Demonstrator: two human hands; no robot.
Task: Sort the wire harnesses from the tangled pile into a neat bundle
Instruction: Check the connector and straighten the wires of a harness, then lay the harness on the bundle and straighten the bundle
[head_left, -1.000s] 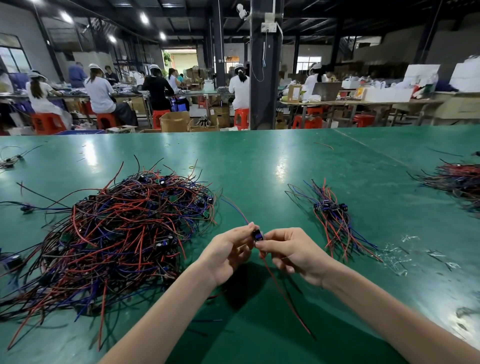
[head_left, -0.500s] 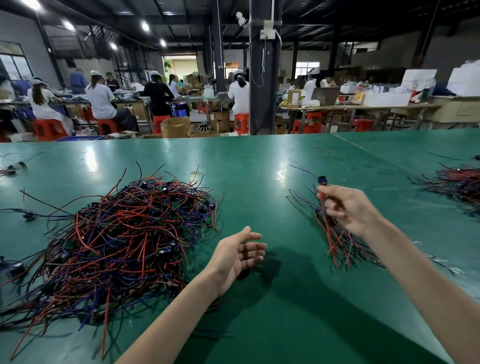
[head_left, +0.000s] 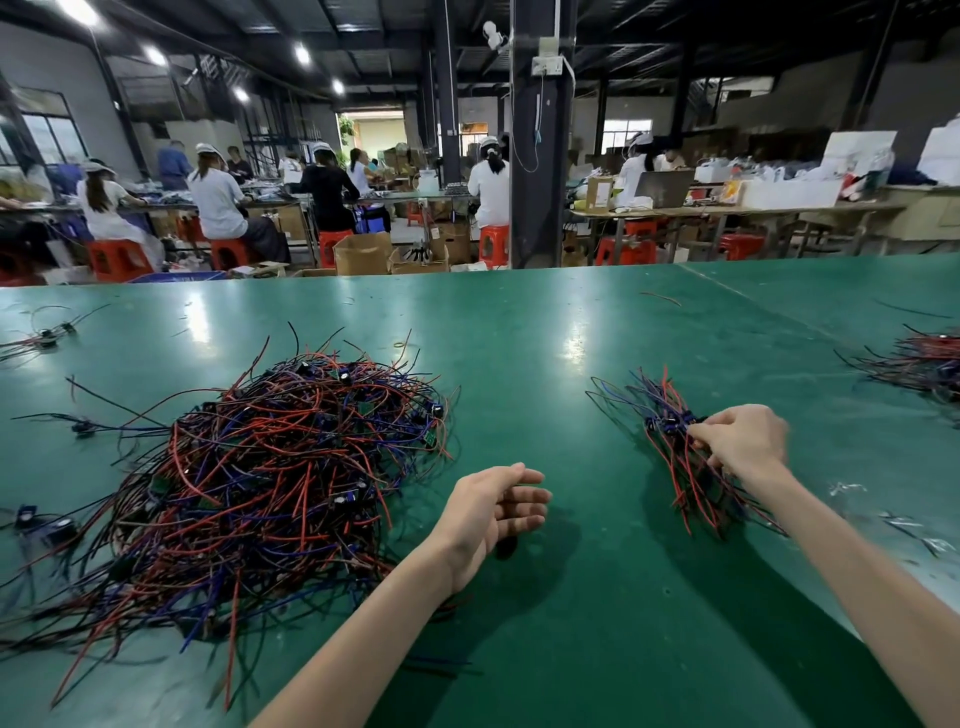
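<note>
Found the tangled pile (head_left: 270, 483) of red, blue and black wire harnesses heaped on the green table (head_left: 519, 332), left of centre, with loose wire ends splayed out on all sides. Noted the neat bundle (head_left: 670, 410) lying well apart to the right, wires roughly parallel, dark connectors gathered near its far end. Observed the left hand (head_left: 498, 506) between pile and bundle, nearer the pile, palm turned inward, fingers straight and relaxed, gripping nothing. Observed the right hand (head_left: 743, 441) down on the bundle beside the connectors, fingers curled round several of its wires. Recorded a further heap of harnesses (head_left: 924, 364) at the right edge of the table and a few stray harnesses (head_left: 47, 338) at the far left. Saw seated workers (head_left: 218, 202) on red stools (head_left: 117, 257) at benches beyond the table.
</note>
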